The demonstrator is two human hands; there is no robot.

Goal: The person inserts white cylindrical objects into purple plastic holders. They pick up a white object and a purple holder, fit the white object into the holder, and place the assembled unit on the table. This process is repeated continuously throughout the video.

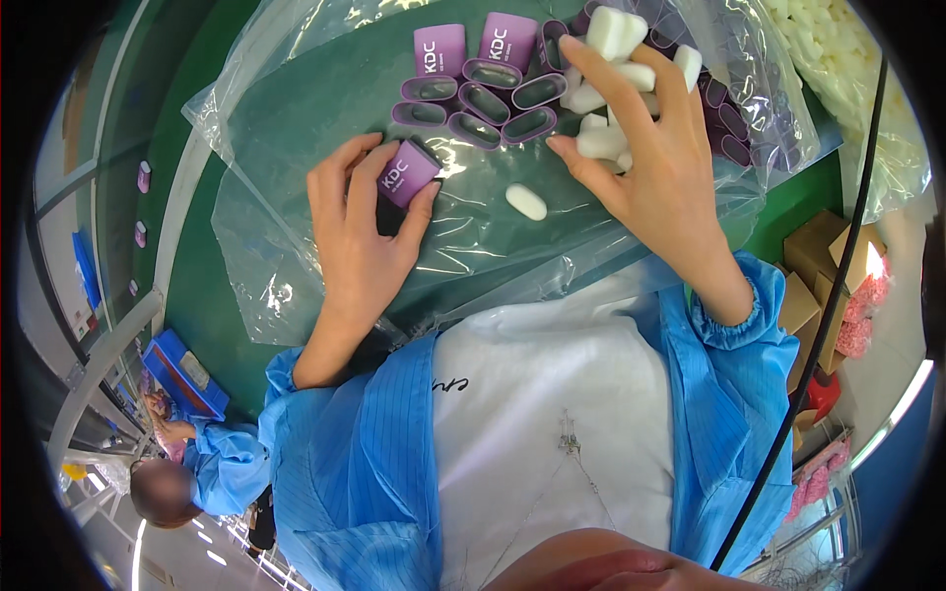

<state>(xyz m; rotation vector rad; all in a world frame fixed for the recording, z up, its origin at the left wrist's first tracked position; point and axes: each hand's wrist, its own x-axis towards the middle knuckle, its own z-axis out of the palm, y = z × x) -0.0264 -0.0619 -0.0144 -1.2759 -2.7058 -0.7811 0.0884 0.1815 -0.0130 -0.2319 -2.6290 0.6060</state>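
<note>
My left hand (360,231) grips a small purple oval sleeve (407,172) between thumb and fingers, just above a clear plastic sheet (296,158) on the green table (202,286). My right hand (655,163) reaches into a pile of white foam pads (613,59), fingers spread and curled over a few of them. One white foam pad (525,201) lies loose on the plastic between my hands. Several purple sleeves (483,94) stand grouped beyond my left hand, most with their open ends up.
A clear bag of white foam pieces (838,59) lies at the far right. Cardboard boxes (823,256) and pink items sit low on the right. A black cable (838,286) runs down the right side. Another person in a blue coat (212,463) is at the lower left.
</note>
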